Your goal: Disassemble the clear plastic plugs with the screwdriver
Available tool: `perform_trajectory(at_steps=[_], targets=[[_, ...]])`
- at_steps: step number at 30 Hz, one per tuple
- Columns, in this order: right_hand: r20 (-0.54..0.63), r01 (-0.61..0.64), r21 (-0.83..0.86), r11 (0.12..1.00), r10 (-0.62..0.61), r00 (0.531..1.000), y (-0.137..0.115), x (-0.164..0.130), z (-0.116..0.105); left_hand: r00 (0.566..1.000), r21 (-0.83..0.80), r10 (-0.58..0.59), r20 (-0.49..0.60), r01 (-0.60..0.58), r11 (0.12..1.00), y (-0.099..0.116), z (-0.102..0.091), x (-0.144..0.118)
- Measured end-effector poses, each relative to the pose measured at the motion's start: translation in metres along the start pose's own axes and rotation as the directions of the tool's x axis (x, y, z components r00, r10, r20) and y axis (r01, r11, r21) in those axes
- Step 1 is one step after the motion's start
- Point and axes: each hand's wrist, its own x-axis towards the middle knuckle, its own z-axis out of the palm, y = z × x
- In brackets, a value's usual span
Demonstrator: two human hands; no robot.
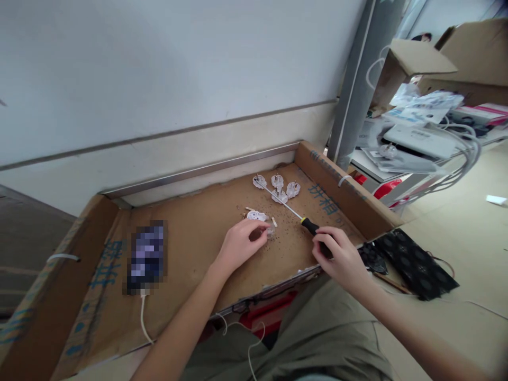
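Note:
My right hand (337, 250) grips the black handle of a screwdriver (296, 212). Its long shaft points up and left, across a cluster of white plugs (280, 196) with metal pins. With thumb and fingers pinched, my left hand (244, 241) has hold of a small clear plastic piece (270, 232), too small to name surely. Just beyond those fingers lies an opened white plug part (256, 216), with a small pale strip (274, 221) to its right. Dark specks are scattered over the cardboard around them.
The work surface is a cardboard-lined tray (190, 233) with raised cardboard sides. A pixelated phone-like device (146, 256) with a white cable (143, 317) lies at left. Black fan panels (416, 262) are at lower right. A cluttered table (416, 143) stands beyond the grey post (355, 79).

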Motion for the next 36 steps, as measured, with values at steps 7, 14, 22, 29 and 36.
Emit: perform_trajectory(at_steps=[7,14,22,29,36], targets=[[0.191,-0.280,0.212,0.936,0.241,0.951,-0.021,0.042,0.006,0.990,-0.055,-0.006,-0.142,-0.001,0.998,-0.003,-0.001,0.001],[0.609,-0.588,0.673,0.448,0.116,0.785,-0.040,0.080,0.045,0.922,-0.030,0.071,-0.380,-0.089,0.996,0.005,-0.005,0.004],[0.785,-0.789,0.606,-0.104,-0.082,0.614,-0.029,0.094,0.063,0.925,-0.117,-0.003,-0.379,-0.044,0.992,0.010,-0.005,0.005],[0.755,-0.729,0.643,-0.232,0.033,0.655,-0.030,0.088,0.074,0.941,-0.089,0.034,-0.337,-0.067,0.994,0.010,-0.005,0.006],[0.590,-0.593,0.804,-0.049,0.192,0.784,-0.040,0.089,0.067,0.942,-0.279,-0.198,-0.270,0.120,0.953,0.009,-0.004,0.008]])
